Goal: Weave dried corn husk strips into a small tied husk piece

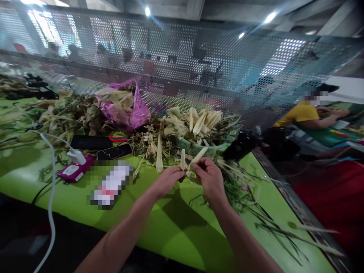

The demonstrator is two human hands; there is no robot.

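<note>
My left hand (171,179) is closed, with its fingertips around the lower end of a pale strip (182,158) that looks like dried husk and stands upright. Another pale husk strip (200,154) slants up to the right, pinched between the thumb and fingers of my right hand (211,179). The two hands are close together above the green table, and the lower ends of the strips meet between them. A longer husk piece (159,155) lies just left of the strips. Behind my hands is a green basket (190,147) heaped with several folded husk pieces (203,119).
Dried plant matter (82,110) and a pink plastic bag (125,113) of husks lie at the back left. A phone (114,152), a purple power block (76,169) and a white cable (50,201) are left. Stalks (273,220) lie right. A perforated metal screen (170,57) stands behind; a person in yellow (305,112) is beyond.
</note>
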